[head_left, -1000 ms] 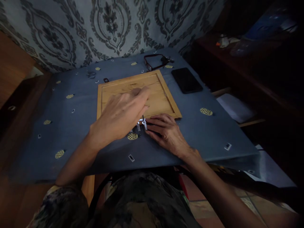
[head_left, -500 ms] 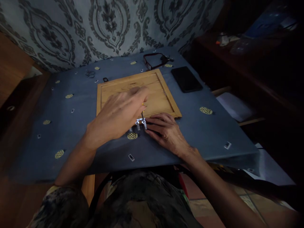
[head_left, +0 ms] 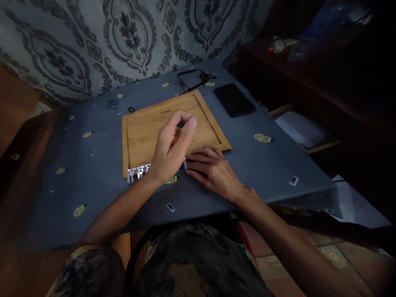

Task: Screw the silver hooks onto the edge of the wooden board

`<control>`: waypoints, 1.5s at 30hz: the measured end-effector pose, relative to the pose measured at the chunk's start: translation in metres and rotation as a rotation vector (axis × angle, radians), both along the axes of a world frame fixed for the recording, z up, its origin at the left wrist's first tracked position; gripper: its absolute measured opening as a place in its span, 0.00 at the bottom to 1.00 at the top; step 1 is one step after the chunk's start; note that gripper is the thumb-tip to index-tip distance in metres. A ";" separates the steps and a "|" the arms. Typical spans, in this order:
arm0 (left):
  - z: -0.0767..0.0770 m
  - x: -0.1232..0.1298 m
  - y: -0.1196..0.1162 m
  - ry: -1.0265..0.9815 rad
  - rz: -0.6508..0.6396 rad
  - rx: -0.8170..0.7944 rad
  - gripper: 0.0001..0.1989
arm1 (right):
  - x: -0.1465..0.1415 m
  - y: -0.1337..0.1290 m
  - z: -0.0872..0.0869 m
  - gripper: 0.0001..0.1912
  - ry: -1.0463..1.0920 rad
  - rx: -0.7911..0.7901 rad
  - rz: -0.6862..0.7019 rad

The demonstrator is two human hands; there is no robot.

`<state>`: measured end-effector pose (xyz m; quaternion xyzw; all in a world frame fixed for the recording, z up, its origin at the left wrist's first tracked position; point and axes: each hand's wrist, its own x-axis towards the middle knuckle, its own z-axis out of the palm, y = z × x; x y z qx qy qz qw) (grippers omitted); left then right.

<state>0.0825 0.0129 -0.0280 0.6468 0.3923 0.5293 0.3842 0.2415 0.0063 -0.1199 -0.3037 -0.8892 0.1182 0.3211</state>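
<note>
A framed wooden panel [head_left: 148, 138] lies on the cloth-covered table. Along its near edge runs a metal strip with several hooks [head_left: 140, 170], partly hidden behind my left wrist. My left hand [head_left: 173, 144] is closed above the panel around a small tool with a yellow and black handle, apparently a screwdriver; most of it is hidden in the fist. At the right part of the near edge, my right hand [head_left: 213, 171] lies low, its fingertips pressed against the end of the metal strip and the panel's edge.
Behind the panel are eyeglasses [head_left: 189, 86] and keys [head_left: 206, 76]. A black phone [head_left: 235, 100] lies to the right. Small scissors [head_left: 111, 104] and a small black object [head_left: 131, 109] are at the back left. A plastic bottle [head_left: 315, 35] is on dark furniture at right.
My left hand has turned at the wrist, its thumb now toward me, uncovering hooks at the left. The tool's shaft is no longer visible. My right hand stays at the strip. The view has shifted slightly.
</note>
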 end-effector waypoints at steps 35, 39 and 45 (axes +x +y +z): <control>0.015 0.005 0.012 -0.432 -0.044 -0.010 0.25 | 0.001 0.000 0.002 0.13 0.028 -0.056 0.013; 0.011 0.007 0.011 -0.421 -0.047 -0.011 0.25 | 0.001 0.000 0.002 0.13 0.032 -0.064 0.014; 0.010 0.005 0.013 -0.426 -0.056 -0.025 0.25 | 0.001 0.001 0.001 0.13 0.024 -0.077 0.016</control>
